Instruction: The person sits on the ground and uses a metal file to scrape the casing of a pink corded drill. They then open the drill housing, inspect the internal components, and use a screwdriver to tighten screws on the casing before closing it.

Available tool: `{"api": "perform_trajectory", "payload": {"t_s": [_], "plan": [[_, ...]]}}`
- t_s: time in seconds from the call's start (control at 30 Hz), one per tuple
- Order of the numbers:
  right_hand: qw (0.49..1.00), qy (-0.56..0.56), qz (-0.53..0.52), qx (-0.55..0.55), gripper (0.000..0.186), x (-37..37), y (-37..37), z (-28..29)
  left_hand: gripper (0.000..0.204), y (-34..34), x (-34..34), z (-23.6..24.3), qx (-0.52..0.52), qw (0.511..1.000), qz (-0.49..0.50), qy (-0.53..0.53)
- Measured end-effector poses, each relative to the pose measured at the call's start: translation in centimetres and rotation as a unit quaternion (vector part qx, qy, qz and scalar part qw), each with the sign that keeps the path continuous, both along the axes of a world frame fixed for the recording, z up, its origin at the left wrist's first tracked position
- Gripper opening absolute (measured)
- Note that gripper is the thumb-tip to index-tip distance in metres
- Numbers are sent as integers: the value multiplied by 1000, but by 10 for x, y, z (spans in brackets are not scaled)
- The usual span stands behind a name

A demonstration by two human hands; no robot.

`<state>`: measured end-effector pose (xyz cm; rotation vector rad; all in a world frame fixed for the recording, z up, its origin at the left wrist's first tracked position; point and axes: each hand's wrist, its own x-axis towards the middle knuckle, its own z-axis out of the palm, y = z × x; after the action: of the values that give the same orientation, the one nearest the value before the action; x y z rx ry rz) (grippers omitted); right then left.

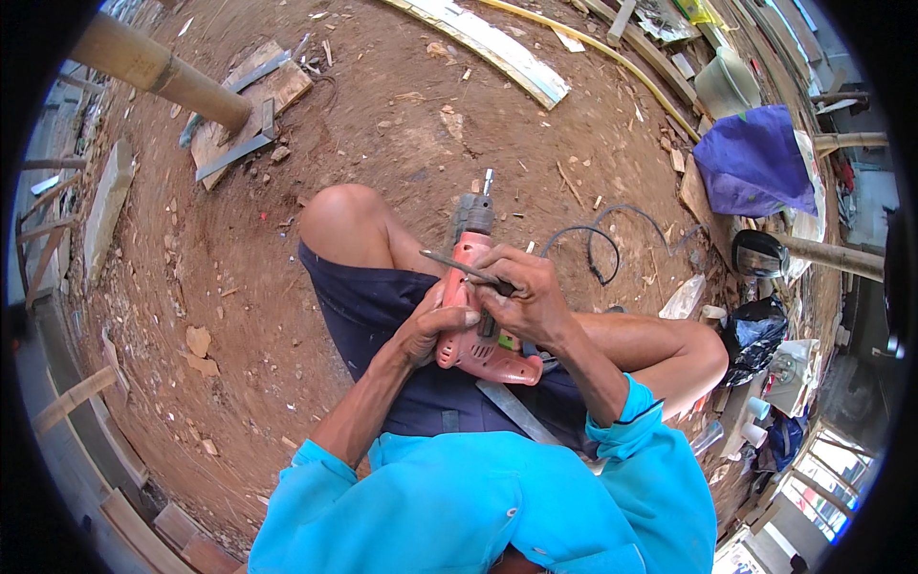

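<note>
A red electric drill [466, 349] lies across my lap, its dark chuck pointing away from me with a silver bit [489, 182] in it. My left hand [430, 323] is closed round the drill's body from the left side. Over the drill, my right hand [524, 295] grips a thin dark screwdriver [449, 261], whose shaft points left across the red housing. The handle is mostly hidden by the fingers. Whether its tip touches the drill I cannot tell. A flat metal strip [516, 411] rests on my lap below the drill.
Brown dirt ground [239, 316] with wood chips surrounds my crossed legs. A black cable [612, 239] loops at the right. Further right are a purple bag [755, 163], a pale bucket [727, 86] and a black plastic bag [755, 335]. A wooden post [163, 77] stands at upper left.
</note>
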<state>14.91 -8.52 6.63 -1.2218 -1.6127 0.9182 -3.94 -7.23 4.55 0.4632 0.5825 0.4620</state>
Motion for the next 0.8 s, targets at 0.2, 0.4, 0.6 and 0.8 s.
{"api": "perform_trajectory", "payload": {"t_s": [0.2,0.4,0.6,0.8], "plan": [[997,-57,41,-29,14,-2,2,7,77,0,-8,-15,11,999,-41,-11],[997,-51,36,-47,12,-3,-1,11,75,-1,-8,-13,27,999,-36,-13],[996,7,20,-88,13,-3,0,11,80,1,-4,-2,39,999,-13,-9],[996,-43,45,-69,13,0,3,13,76,1,-7,-6,25,999,-32,-8]]}}
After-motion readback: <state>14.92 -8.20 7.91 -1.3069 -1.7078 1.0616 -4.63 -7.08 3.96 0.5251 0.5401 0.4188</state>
